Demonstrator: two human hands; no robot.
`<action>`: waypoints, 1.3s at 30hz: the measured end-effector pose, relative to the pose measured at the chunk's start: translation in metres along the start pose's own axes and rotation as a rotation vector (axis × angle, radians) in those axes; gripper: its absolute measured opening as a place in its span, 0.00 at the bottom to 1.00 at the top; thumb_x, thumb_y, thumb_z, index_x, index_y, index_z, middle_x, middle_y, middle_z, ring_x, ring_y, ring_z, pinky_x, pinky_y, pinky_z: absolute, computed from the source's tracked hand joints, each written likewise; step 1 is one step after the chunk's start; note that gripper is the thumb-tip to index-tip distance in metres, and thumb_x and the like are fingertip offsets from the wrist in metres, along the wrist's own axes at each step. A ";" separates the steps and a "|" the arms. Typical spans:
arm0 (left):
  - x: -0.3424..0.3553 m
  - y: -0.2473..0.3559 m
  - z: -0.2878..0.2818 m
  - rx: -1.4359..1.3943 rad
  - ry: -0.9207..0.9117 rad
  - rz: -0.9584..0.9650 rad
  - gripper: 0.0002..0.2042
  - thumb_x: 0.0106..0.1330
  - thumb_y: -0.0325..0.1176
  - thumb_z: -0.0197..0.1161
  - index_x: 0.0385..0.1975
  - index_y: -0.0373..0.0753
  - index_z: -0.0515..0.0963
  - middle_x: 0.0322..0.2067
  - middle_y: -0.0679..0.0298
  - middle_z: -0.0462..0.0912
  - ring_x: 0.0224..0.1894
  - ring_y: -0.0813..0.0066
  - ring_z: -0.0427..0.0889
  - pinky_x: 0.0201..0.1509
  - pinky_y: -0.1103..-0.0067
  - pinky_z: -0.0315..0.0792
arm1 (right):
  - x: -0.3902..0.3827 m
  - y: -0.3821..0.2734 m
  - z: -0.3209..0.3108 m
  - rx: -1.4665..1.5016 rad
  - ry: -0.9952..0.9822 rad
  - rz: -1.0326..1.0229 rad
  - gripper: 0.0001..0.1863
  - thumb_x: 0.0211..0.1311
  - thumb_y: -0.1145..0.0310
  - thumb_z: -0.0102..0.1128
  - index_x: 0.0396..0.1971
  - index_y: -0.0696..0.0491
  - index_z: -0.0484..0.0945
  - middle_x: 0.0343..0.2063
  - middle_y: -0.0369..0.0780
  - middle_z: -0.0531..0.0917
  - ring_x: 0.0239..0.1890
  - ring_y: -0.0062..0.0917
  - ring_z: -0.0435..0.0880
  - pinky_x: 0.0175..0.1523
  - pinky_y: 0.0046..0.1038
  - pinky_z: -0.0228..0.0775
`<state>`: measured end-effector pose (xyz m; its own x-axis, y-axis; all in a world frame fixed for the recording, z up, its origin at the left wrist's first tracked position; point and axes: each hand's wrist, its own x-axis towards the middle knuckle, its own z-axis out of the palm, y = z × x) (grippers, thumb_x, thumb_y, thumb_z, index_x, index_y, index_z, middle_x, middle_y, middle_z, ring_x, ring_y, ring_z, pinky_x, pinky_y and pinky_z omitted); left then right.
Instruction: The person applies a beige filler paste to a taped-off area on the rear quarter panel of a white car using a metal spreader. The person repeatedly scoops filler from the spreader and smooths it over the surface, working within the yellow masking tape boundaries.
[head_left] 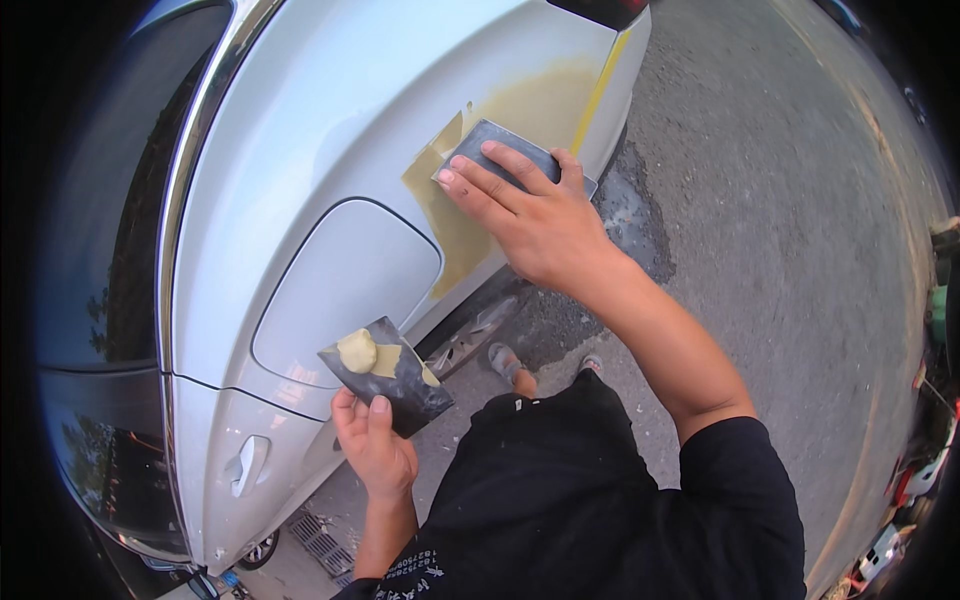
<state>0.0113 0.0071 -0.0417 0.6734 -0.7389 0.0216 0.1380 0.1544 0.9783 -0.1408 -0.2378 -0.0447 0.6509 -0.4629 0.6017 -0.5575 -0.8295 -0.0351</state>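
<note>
My right hand [548, 222] lies with its fingers over a flat grey putty spreader [487, 134], pressing it against the white car's rear side panel [420, 80]. Around the spreader, a tan layer of putty [540, 100] covers the bodywork behind the fuel door [345, 285]. Lower down, my left hand [376, 440] grips the near edge of a dark, smeared putty board [412, 388], thumb on top. On that board sit a round lump of pale yellow putty [357, 351] and a flatter smear. The board is held in front of the fuel door's lower corner.
Yellow tape [603, 90] runs along the panel's rear edge. A door handle [250, 465] projects at lower left. Below are grey ground [760, 230] with a dark damp patch [648, 215], a drain grate [322, 543] and my feet [507, 360]. Assorted objects line the far right.
</note>
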 end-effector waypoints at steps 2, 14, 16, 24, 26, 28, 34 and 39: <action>0.000 0.001 0.000 0.005 0.001 -0.003 0.16 0.64 0.20 0.51 0.51 0.31 0.61 0.50 0.51 0.72 0.53 0.67 0.72 0.60 0.72 0.63 | 0.006 -0.001 -0.004 0.003 0.023 -0.004 0.29 0.57 0.72 0.47 0.62 0.41 0.63 0.60 0.30 0.69 0.61 0.26 0.65 0.51 0.56 0.58; 0.000 0.002 0.007 -0.017 0.008 -0.006 0.16 0.63 0.19 0.51 0.51 0.31 0.61 0.47 0.53 0.75 0.51 0.69 0.74 0.60 0.73 0.64 | -0.002 -0.011 0.002 0.032 -0.003 0.015 0.29 0.55 0.73 0.48 0.61 0.42 0.65 0.59 0.30 0.70 0.61 0.26 0.66 0.51 0.55 0.57; 0.000 0.002 0.007 -0.020 0.007 -0.015 0.16 0.63 0.19 0.51 0.50 0.31 0.61 0.47 0.53 0.75 0.51 0.69 0.73 0.60 0.73 0.64 | 0.008 -0.006 -0.003 0.022 0.071 0.031 0.29 0.55 0.73 0.47 0.60 0.42 0.65 0.59 0.31 0.70 0.61 0.26 0.66 0.51 0.55 0.57; 0.001 0.001 0.011 -0.034 -0.017 -0.018 0.16 0.63 0.19 0.51 0.50 0.31 0.62 0.48 0.53 0.74 0.52 0.70 0.73 0.60 0.74 0.63 | 0.001 -0.027 0.011 0.126 0.014 0.063 0.32 0.53 0.76 0.48 0.61 0.40 0.65 0.61 0.28 0.68 0.63 0.26 0.63 0.54 0.54 0.54; 0.000 -0.001 0.010 -0.043 -0.010 -0.029 0.16 0.63 0.19 0.52 0.50 0.31 0.62 0.48 0.53 0.74 0.52 0.70 0.73 0.60 0.74 0.63 | -0.008 -0.027 0.009 0.123 -0.023 0.068 0.31 0.54 0.76 0.48 0.61 0.40 0.64 0.61 0.29 0.68 0.63 0.27 0.63 0.55 0.55 0.54; 0.001 0.001 0.009 -0.037 -0.006 -0.029 0.16 0.63 0.19 0.51 0.50 0.31 0.62 0.48 0.53 0.74 0.52 0.70 0.73 0.60 0.74 0.63 | -0.013 -0.025 0.004 0.100 -0.069 0.069 0.31 0.54 0.75 0.47 0.61 0.40 0.64 0.61 0.29 0.68 0.63 0.27 0.63 0.56 0.56 0.54; 0.000 0.001 0.010 -0.037 -0.009 -0.032 0.16 0.63 0.19 0.52 0.50 0.31 0.62 0.48 0.54 0.74 0.52 0.70 0.72 0.60 0.74 0.63 | 0.020 -0.003 -0.002 0.031 0.084 0.030 0.30 0.55 0.73 0.47 0.61 0.43 0.64 0.59 0.32 0.70 0.60 0.28 0.66 0.49 0.55 0.59; 0.003 -0.003 0.005 0.015 -0.007 -0.019 0.15 0.63 0.20 0.50 0.49 0.31 0.61 0.50 0.52 0.72 0.53 0.68 0.72 0.60 0.72 0.63 | 0.005 -0.020 0.003 0.066 -0.015 0.096 0.31 0.55 0.75 0.48 0.61 0.42 0.64 0.60 0.29 0.69 0.62 0.26 0.64 0.52 0.52 0.57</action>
<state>0.0092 0.0017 -0.0433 0.6659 -0.7460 0.0045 0.1399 0.1308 0.9815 -0.1247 -0.2249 -0.0436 0.6040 -0.5451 0.5814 -0.5823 -0.7999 -0.1449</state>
